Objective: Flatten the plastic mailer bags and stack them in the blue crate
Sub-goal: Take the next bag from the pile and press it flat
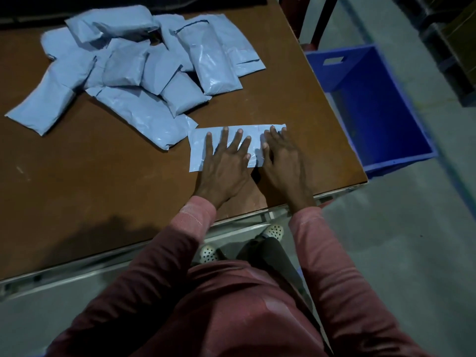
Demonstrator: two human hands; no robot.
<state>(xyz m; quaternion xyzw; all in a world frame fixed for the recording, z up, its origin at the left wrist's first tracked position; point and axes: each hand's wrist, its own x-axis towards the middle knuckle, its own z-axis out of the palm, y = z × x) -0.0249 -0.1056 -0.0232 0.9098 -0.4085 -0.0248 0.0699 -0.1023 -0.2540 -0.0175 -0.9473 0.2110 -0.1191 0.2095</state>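
One pale blue plastic mailer bag (pixel 199 148) lies flat on the brown table (pixel 103 176) near its front right corner. My left hand (pixel 224 166) presses on the bag's middle with spread, straight fingers. My right hand (pixel 282 161) presses on its right part, fingers straight and close together. A pile of several puffy pale blue mailer bags (pixel 134 73) lies behind and to the left. The blue crate (pixel 371 104) stands on the floor to the right of the table; the inside that shows holds nothing.
The table's right edge (pixel 332 106) runs close beside the crate. Grey floor (pixel 412 240) lies to the right and in front. Dark shelving (pixel 453 47) stands at the far right. My feet in pale perforated shoes (pixel 274 231) show under the table's front edge.
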